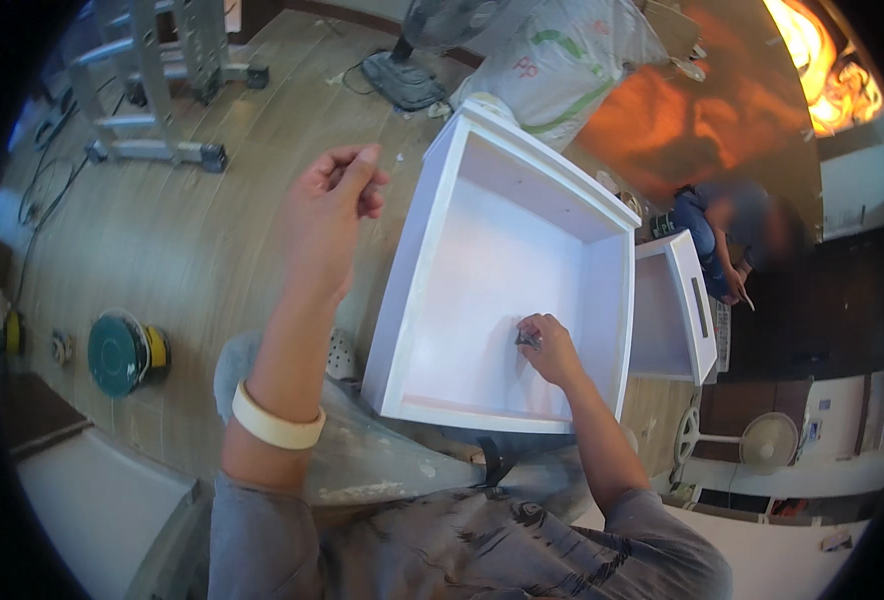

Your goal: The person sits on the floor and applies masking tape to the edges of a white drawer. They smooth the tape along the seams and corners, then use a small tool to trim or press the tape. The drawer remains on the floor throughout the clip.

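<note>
A white-painted drawer [412, 270] rests tilted before me, its open inside facing up. My right hand [550, 345] is inside it, close above the drawer's bottom panel, with its fingers closed on a small dark grey object [528, 339] whose kind I cannot make out. My left hand [347, 185] is raised to the left of the drawer, apart from it. Its fingers are curled in with the thumb against them; whether anything is inside them is hidden. A cream ring like a masking tape roll [277, 420] sits around my left forearm.
A second white drawer [697, 310] stands at the right, near a co-worker [707, 225] with a blurred head. Beyond my drawer lie a white sack [582, 55] and a fan [407, 80]. An aluminium ladder [152, 110] and a green-lidded bucket [117, 352] are to the left.
</note>
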`<state>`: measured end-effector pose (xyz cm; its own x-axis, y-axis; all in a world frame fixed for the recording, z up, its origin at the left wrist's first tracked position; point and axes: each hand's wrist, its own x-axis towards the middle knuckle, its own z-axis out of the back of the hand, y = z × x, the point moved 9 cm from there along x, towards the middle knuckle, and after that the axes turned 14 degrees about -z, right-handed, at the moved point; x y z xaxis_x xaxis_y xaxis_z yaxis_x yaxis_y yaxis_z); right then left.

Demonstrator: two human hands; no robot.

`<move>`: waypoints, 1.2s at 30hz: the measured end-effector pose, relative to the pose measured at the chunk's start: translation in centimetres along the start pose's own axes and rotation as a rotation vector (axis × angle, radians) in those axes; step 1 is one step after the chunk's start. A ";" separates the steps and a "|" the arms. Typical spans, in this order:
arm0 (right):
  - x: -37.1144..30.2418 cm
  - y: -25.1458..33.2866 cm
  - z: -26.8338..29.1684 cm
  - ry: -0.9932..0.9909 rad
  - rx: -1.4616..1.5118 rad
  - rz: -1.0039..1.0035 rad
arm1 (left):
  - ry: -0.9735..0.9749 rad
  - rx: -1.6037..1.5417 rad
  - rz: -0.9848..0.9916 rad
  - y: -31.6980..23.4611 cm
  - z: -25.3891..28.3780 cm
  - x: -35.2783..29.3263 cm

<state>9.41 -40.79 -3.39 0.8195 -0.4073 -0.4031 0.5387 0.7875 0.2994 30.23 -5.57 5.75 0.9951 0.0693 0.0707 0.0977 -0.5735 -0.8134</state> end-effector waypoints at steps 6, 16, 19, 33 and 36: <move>-0.9 4.6 1.0 0.097 0.743 0.001 | 0.286 0.297 -0.038 -2.7 -2.6 -4.5; -16.0 21.6 1.2 -0.095 0.606 0.652 | 0.245 0.334 -0.071 -4.2 0.8 -21.7; -17.9 23.6 -1.2 0.142 0.634 0.677 | 0.185 0.386 -0.084 -3.7 4.1 -22.9; -14.6 12.9 -1.2 -0.017 0.365 0.384 | 0.295 0.962 -0.163 -2.8 6.0 -21.4; -14.4 13.3 -1.3 -0.030 0.362 0.385 | 0.318 0.926 -0.188 -2.9 5.7 -22.8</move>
<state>4.53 -23.91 5.28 0.9736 -0.1378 -0.1819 0.2267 0.6748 0.7024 7.21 -0.80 3.18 0.9358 -0.2062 0.2859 0.3382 0.2968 -0.8930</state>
